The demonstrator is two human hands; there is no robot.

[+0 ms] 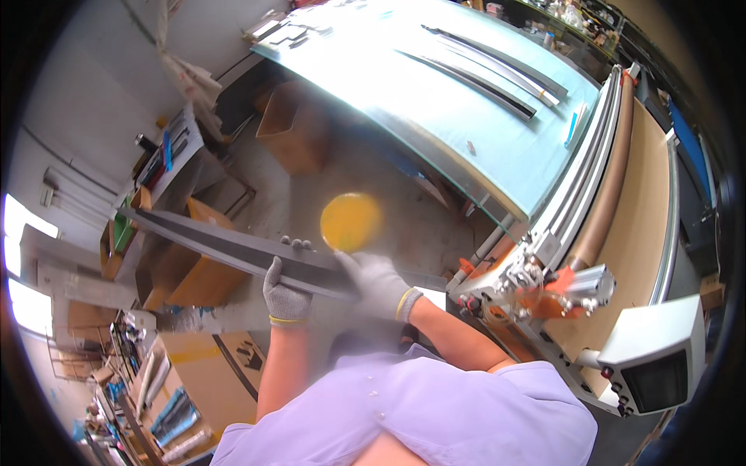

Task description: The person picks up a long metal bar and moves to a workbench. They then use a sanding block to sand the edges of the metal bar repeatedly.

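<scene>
This long dark strip is up in the air over the floor. Probably light but whippy, so I'd grip both edges, hands well apart. Left hand wraps around it; right hand is blurred, can't tell its grip. Pale surface beyond.

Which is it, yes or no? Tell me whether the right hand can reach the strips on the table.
Probably not: the right hand is on the long strip, and those strips lie well back on the table.
</scene>
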